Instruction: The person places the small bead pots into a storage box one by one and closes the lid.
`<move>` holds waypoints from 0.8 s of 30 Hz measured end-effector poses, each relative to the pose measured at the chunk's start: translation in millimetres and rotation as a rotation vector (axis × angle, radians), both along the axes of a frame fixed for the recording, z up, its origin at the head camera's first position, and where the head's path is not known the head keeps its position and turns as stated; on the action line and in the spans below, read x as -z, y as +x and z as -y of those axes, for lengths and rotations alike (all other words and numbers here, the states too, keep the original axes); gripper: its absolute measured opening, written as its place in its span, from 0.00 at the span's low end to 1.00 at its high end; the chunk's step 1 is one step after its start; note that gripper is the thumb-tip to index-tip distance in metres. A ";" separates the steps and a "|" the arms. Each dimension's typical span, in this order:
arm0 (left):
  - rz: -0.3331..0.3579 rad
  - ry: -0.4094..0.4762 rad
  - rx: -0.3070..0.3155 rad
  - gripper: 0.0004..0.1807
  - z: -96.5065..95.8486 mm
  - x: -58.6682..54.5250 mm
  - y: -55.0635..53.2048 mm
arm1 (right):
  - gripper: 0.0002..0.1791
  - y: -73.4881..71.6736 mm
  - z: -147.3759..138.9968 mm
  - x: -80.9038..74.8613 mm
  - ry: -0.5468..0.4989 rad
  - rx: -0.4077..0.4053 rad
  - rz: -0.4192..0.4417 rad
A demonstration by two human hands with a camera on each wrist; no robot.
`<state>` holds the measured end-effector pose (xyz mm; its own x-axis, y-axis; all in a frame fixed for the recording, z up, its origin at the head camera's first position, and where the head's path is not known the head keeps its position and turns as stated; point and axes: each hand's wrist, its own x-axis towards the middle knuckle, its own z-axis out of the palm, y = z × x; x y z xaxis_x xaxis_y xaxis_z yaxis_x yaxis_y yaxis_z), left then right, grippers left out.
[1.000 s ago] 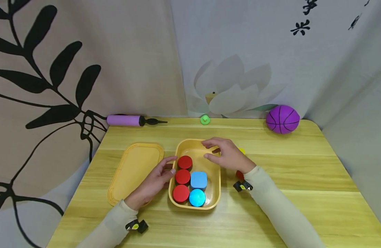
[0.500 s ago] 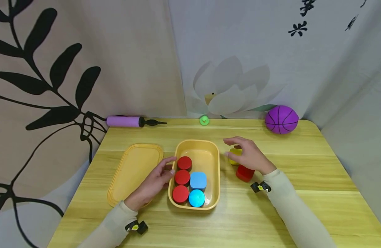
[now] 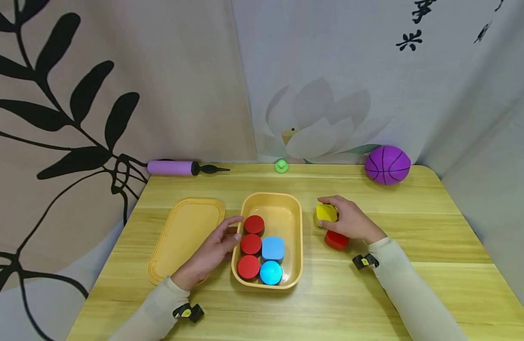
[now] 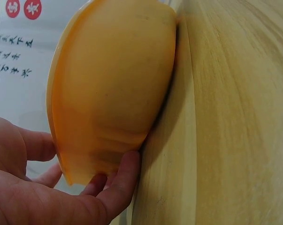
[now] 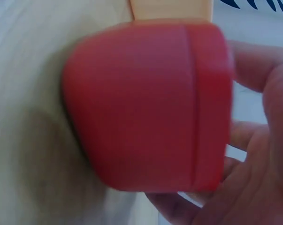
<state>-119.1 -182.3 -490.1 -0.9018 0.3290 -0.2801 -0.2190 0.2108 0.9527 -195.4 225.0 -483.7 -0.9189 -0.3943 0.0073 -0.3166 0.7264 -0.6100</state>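
Note:
In the head view an orange-yellow tray [image 3: 293, 237] holds several red round lidded pots [image 3: 250, 244], a blue square pot [image 3: 273, 247] and a cyan round one [image 3: 271, 273]. My left hand [image 3: 212, 251] rests against the tray's left side; the left wrist view has its thumb at the rim and a finger low on the outer wall. To the right of the tray, my right hand [image 3: 349, 220] pinches a yellow squarish pot [image 3: 327, 213] between thumb and fingers. Under this hand stands a red squarish lidded pot [image 5: 136, 108], large in the right wrist view, hiding the yellow one there.
A flat yellow lid [image 3: 189, 232] lies left of the tray. Along the table's back edge are a purple hand pump [image 3: 170, 167], a small green toy [image 3: 281, 166] and a purple ball [image 3: 387, 164]. Behind them hangs a printed curtain [image 3: 181, 85].
My right hand has moved from above the tray out to the right and has taken hold of the yellow pot. The left hand stays at the tray.

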 end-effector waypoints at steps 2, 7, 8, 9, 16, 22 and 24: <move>-0.001 0.000 -0.001 0.28 0.1 0.0 0.0 | 0.40 -0.2 -0.4 3.3 0.001 0.004 0.014; -0.003 0.002 0.004 0.27 0.3 0.4 0.2 | 0.38 -1.0 -0.1 8.4 0.001 0.012 0.029; -0.003 0.004 0.005 0.27 0.4 0.3 0.2 | 0.38 -1.1 0.0 8.8 0.001 0.012 0.029; -0.003 0.006 0.006 0.27 0.5 0.2 0.2 | 0.38 -1.3 0.0 9.1 0.002 0.012 0.027; -0.007 0.024 0.017 0.28 -0.1 -1.2 1.0 | 0.38 -0.7 0.2 6.1 0.005 0.028 0.042; -0.005 0.017 0.016 0.28 0.4 -1.4 0.8 | 0.38 -0.7 0.0 -1.0 -0.014 0.035 0.018; -0.005 0.014 0.015 0.28 0.8 -1.0 0.5 | 0.38 -0.2 0.9 -5.5 -0.029 0.030 0.000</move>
